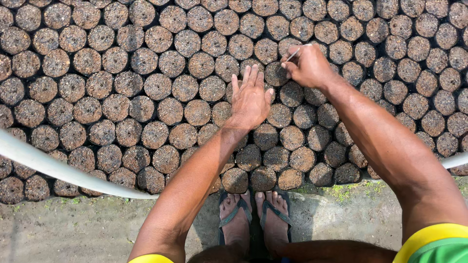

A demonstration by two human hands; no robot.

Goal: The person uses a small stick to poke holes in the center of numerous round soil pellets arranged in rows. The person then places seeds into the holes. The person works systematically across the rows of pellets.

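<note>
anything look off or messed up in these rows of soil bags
Nothing stands out. The soil-filled nursery bags sit upright and tightly packed, with no spilled soil visible. The left hand rests flat on the bags; the right hand pinches a thin stick over one. A white pipe crosses the front rows and seems intact.

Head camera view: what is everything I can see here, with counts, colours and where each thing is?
soil-filled pots: too many to count, dark brown, packed in rows across the upper view
white pipe: one, curving across lower left, reappearing at right edge
ground: grey-brown dirt with green moss, along the bottom
thin stick: one, pale, pinched in the right hand
flip-flops: two, grey-green, on the feet
left hand: flat, open on the pots
right hand: closed on the stick above a pot
</note>
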